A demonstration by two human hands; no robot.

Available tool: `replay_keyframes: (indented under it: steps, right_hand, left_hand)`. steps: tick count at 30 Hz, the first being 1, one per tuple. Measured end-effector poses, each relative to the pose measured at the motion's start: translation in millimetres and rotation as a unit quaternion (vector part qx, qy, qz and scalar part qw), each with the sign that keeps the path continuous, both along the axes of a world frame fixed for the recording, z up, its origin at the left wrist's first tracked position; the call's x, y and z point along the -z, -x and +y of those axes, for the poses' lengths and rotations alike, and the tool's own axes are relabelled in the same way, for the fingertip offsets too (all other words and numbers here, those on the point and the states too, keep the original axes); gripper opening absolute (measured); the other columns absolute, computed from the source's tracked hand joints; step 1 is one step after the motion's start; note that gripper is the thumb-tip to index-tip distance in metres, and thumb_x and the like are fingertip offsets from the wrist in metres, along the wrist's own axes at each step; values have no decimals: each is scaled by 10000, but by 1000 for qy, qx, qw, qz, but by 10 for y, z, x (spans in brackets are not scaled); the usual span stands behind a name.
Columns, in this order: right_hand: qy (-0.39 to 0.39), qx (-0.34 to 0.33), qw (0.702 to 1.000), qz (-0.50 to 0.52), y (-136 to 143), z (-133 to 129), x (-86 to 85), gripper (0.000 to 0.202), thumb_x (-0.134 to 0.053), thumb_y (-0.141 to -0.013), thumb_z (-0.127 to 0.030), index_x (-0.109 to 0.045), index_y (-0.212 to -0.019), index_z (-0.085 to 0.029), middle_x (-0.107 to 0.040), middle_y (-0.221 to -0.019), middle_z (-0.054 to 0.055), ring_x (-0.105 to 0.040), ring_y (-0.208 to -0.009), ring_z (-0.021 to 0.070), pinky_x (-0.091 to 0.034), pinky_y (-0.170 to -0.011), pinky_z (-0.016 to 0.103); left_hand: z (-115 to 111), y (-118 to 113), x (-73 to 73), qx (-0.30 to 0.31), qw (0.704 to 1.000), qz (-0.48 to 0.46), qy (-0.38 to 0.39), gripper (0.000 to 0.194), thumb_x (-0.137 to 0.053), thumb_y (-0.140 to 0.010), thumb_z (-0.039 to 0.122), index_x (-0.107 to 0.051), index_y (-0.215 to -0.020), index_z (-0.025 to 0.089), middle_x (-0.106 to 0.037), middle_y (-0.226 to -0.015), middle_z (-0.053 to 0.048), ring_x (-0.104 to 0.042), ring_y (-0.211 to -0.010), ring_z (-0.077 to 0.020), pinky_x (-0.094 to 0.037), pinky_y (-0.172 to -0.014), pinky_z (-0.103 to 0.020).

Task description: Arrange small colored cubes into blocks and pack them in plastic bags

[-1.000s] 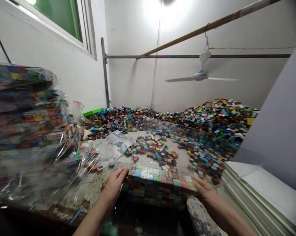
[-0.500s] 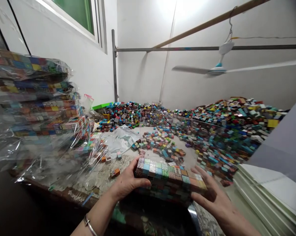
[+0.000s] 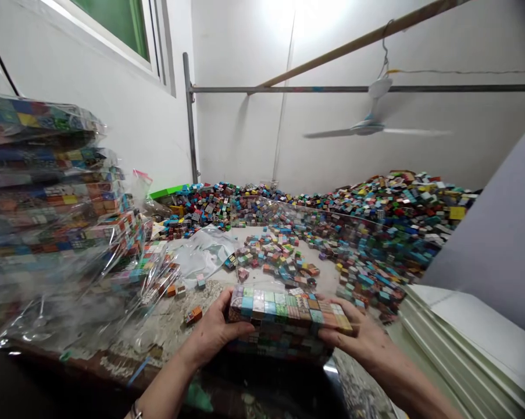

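A long block built of small patterned cubes (image 3: 284, 317) lies in front of me, its cubes lined up in tight rows. My left hand (image 3: 221, 329) grips its left end, thumb along the near face and fingers behind. Around the right end my right hand (image 3: 343, 326) is closed, with its thumb on the near side and its fingers over the top and back. Beneath the block is a dark, shiny surface (image 3: 279, 390). A few loose cubes (image 3: 194, 315) lie on the worn tabletop to the left of my left hand.
Plastic-wrapped stacks of cube blocks (image 3: 48, 192) rise at the left. Heaps of loose cubes (image 3: 402, 203) line the back wall, behind a clear sheet. A plastic bag (image 3: 205, 250) lies mid-table. Pale stacked trays (image 3: 454, 349) stand at the right; a ceiling fan (image 3: 367, 127) hangs above.
My right hand has closed onto the block's right end, where its fingers were looser before. The view has shifted slightly to the right. My left hand keeps its hold.
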State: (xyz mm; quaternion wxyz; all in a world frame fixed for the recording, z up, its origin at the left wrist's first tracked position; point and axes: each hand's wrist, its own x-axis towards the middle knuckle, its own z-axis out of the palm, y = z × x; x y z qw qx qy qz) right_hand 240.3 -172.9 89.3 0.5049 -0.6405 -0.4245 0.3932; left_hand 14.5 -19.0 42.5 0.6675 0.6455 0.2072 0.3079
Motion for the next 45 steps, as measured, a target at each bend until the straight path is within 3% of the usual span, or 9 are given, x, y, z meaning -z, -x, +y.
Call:
replay_keyframes:
  steps: [15,19,21,24,28,31,39,41,45]
  right_hand:
    - [-34,-42,999,4,-10,48,-16,446,-691,-659,-325,-564,-1073,-221,-651,-1071,43,-563,-1026,274,-427,-900,396]
    - [-35,5,999,4,-13,-4,57,678,-724,-620,-352,-449,-1229,-236,-604,-1162,53,-542,-1067,273,-411,-929,403]
    - [-46,37,998,19,-11,-63,144,822,-731,-616,-369,-325,-1320,-252,-544,-1246,64,-503,-1124,259,-393,-953,392]
    - [-56,80,993,72,18,-170,314,850,-715,-626,-425,-290,-1342,-253,-498,-1294,80,-457,-1174,242,-388,-961,367]
    - [-44,132,986,90,120,-303,480,581,-641,-658,-531,-529,-1143,-231,-557,-1218,76,-477,-1145,257,-412,-926,350]
    - [-37,138,987,77,178,-370,538,469,-586,-695,-557,-576,-1035,-236,-601,-1138,59,-509,-1094,259,-439,-863,343]
    - [-93,149,982,62,94,-314,579,513,-607,-708,-510,-502,-1115,-218,-582,-1141,76,-507,-1089,236,-397,-918,340]
    - [-115,135,980,94,76,-291,512,589,-612,-713,-497,-450,-1209,-224,-519,-1254,77,-438,-1180,219,-355,-975,329]
    - [-138,79,976,152,49,-260,353,742,-663,-693,-437,-336,-1332,-248,-415,-1368,64,-364,-1250,205,-320,-1013,332]
  left_hand:
    - [3,-6,58,12,1000,24,9,588,-686,-690,298,-413,-1203,208,-622,-1115,-60,-569,-1028,-245,-422,-911,-375]
    - [1,53,97,-89,992,31,-90,721,-690,-675,353,-311,-1274,223,-462,-1303,-92,-443,-1186,-264,-360,-987,-389]
    - [-55,113,99,-216,959,29,-182,625,-667,-696,363,-363,-1222,216,-407,-1324,-97,-382,-1228,-268,-330,-1008,-398]
    - [-253,173,38,-378,855,2,-355,327,-624,-746,304,-474,-1024,220,-492,-1136,-67,-454,-1123,-233,-363,-970,-390]
    - [-609,40,-127,-308,755,-30,-579,262,-621,-745,145,-540,-976,237,-552,-988,-34,-531,-955,-175,-444,-871,-310]
    - [-790,-185,-244,-231,737,-28,-635,333,-584,-762,88,-552,-1065,223,-574,-1049,-56,-516,-1036,-198,-446,-895,-329]
    - [-928,-538,-484,-206,723,-24,-659,357,-544,-795,64,-530,-1112,227,-546,-1092,-60,-492,-1050,-186,-430,-910,-329]
    - [-922,-496,-449,-254,716,-39,-649,362,-567,-779,66,-529,-1098,232,-539,-1047,-53,-506,-1000,-174,-431,-890,-314]
    - [-712,-240,-232,-459,704,-13,-542,389,-661,-723,233,-507,-1080,216,-502,-1020,-60,-489,-1007,-216,-371,-960,-389]
